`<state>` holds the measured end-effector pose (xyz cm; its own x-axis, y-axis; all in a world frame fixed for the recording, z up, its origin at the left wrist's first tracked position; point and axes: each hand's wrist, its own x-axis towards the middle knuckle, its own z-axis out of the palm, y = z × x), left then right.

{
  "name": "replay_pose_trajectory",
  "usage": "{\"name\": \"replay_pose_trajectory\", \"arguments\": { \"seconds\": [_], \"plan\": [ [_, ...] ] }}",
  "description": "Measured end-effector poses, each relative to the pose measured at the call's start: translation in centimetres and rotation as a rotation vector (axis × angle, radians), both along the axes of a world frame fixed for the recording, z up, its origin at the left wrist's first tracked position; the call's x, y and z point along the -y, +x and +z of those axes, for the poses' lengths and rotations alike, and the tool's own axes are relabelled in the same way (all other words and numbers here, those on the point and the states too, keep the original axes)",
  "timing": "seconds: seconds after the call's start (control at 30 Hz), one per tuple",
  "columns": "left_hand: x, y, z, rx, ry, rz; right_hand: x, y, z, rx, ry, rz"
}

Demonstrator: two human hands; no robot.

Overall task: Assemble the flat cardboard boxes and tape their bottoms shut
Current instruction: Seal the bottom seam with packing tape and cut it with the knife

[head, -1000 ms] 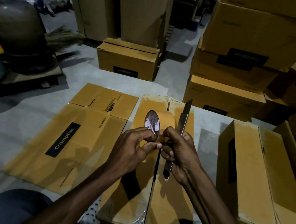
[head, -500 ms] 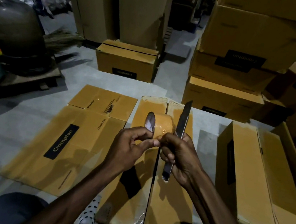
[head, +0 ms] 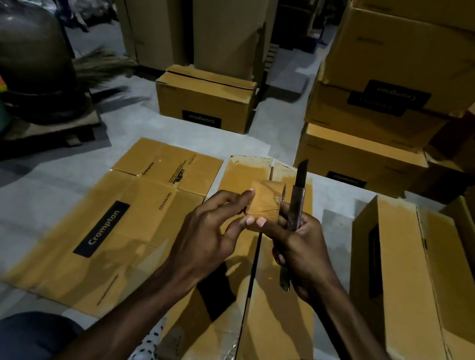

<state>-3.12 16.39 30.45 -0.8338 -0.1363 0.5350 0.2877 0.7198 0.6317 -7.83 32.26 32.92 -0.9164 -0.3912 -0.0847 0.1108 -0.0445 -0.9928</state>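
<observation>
Head view: my right hand (head: 297, 242) grips the tape roll (head: 264, 206) and knife (head: 294, 217); my left hand (head: 211, 230) fingers the tape. The box (head: 280, 306) beneath them looks untaped along its seam; a flat box (head: 103, 222) waits left.

Tape roll (head: 264, 206) turned — its open side now faces right, not left.
</observation>
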Motion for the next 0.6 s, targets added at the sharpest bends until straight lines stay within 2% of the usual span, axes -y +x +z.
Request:
{"name": "replay_pose_trajectory", "arguments": {
  "seconds": [0.07,0.2,0.4,0.6],
  "plan": [
    [0.02,0.16,0.01,-0.044,-0.106,0.043,0.04,-0.02,-0.16,0.013,-0.003,0.0],
    [0.06,0.42,0.03,-0.089,-0.19,0.06,0.11,0.08,-0.14,0.033,-0.025,-0.002],
    [0.17,0.11,0.26,-0.074,-0.047,0.075,0.27,0.44,-0.12,-0.001,0.003,0.022],
    [0.02,0.2,0.36,-0.022,-0.178,0.144,0.41,0.63,0.0,-0.042,0.027,0.063]
  ]
}}
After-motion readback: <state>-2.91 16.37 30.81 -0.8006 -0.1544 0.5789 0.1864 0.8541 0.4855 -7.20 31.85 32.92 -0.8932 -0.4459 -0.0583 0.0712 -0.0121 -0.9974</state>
